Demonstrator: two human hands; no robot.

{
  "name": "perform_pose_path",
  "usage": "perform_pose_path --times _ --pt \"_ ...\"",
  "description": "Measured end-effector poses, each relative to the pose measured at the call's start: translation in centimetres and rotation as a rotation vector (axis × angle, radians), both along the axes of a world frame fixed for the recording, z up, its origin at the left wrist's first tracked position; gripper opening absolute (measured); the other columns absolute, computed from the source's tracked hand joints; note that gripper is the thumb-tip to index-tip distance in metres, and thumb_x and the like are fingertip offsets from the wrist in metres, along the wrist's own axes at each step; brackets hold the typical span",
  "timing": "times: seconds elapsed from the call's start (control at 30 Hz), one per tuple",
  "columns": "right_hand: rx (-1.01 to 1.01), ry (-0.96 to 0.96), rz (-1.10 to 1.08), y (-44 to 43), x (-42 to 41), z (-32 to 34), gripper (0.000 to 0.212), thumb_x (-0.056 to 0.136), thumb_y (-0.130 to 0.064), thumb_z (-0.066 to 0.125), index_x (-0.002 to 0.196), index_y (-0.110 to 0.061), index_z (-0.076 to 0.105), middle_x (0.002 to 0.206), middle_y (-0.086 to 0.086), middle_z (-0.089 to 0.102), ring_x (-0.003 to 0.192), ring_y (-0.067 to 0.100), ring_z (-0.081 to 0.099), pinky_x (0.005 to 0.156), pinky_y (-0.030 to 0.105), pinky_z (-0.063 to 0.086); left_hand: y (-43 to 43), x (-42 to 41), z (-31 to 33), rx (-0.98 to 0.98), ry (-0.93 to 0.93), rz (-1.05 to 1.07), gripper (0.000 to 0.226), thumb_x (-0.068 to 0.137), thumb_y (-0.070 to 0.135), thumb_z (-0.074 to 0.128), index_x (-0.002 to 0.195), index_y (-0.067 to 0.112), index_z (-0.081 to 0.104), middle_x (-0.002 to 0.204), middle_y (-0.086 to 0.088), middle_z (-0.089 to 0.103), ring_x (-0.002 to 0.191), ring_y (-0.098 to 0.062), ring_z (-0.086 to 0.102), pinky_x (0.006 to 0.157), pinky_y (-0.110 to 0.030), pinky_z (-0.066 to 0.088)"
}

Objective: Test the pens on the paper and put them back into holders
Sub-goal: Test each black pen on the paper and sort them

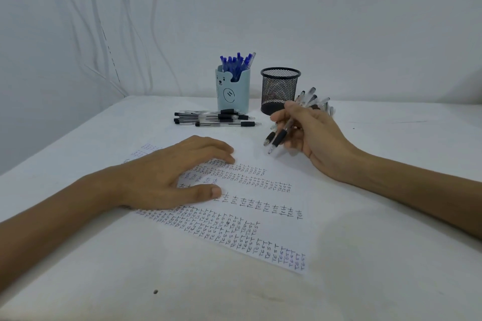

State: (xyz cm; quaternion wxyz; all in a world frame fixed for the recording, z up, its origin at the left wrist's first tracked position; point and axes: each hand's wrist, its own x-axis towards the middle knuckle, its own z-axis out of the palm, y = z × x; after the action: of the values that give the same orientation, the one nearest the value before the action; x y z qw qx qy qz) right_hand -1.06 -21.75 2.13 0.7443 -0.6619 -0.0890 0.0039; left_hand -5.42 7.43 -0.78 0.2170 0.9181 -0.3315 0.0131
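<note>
A white paper (263,200) covered with rows of the written word "test" lies on the table. My left hand (169,177) rests flat on its left part, fingers spread. My right hand (310,133) grips a bundle of several black pens (277,138), tips pointing down just above the paper's far right corner, caps sticking out behind the hand. A light blue bear holder (233,94) stands at the back with several blue pens (236,62) in it. Beside it to the right stands a black mesh holder (279,90); no pens show above its rim.
Several loose black pens (216,118) lie on the white table (365,255) in front of the blue holder. A white wall with hanging cables rises behind the table. A small dark spot (155,291) marks the near tabletop.
</note>
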Motion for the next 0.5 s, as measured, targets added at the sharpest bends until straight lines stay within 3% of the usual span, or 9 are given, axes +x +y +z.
perform_pose_path --times 0.07,0.27,0.43,0.5 --pt "-0.016 -0.002 0.012 -0.4 0.4 0.6 0.033 0.102 -0.03 0.058 0.105 0.002 0.067 0.078 0.01 0.063 0.052 0.013 0.062 0.051 0.018 0.053 0.0 0.1 0.0 0.007 -0.005 -0.008 0.075 0.084 0.093 0.045 0.15 0.059 0.037 0.161 0.028 0.037 0.151 -0.001 0.034 0.122 -0.047 0.036" --pt "-0.011 0.095 -0.078 -3.1 4.2 4.5 0.029 0.106 -0.028 0.054 0.091 -0.004 0.06 0.065 0.01 0.062 0.05 0.019 0.068 0.047 0.017 0.054 -0.1 0.2 0.0 -0.007 -0.016 -0.004 0.074 0.083 0.094 0.046 0.149 0.061 0.039 0.16 0.029 0.038 0.15 -0.001 0.036 0.121 -0.048 0.038" --pt "-0.362 0.09 -0.199 -5.1 7.8 6.2 0.033 0.105 -0.023 0.055 0.09 0.005 0.063 0.081 0.015 0.067 0.051 0.018 0.07 0.05 0.017 0.057 0.0 0.6 -0.2 -0.003 -0.022 -0.003 0.074 0.083 0.092 0.049 0.15 0.061 0.038 0.161 0.03 0.037 0.151 -0.001 0.036 0.121 -0.048 0.038" --pt "-0.6 0.05 -0.245 -5.6 8.8 6.5 0.036 0.102 -0.026 0.061 0.087 0.006 0.063 0.067 0.013 0.07 0.041 0.011 0.063 0.043 0.016 0.052 0.2 0.9 -0.5 0.01 -0.028 -0.006 0.074 0.085 0.09 0.051 0.151 0.06 0.036 0.161 0.031 0.035 0.151 -0.002 0.035 0.121 -0.048 0.038"
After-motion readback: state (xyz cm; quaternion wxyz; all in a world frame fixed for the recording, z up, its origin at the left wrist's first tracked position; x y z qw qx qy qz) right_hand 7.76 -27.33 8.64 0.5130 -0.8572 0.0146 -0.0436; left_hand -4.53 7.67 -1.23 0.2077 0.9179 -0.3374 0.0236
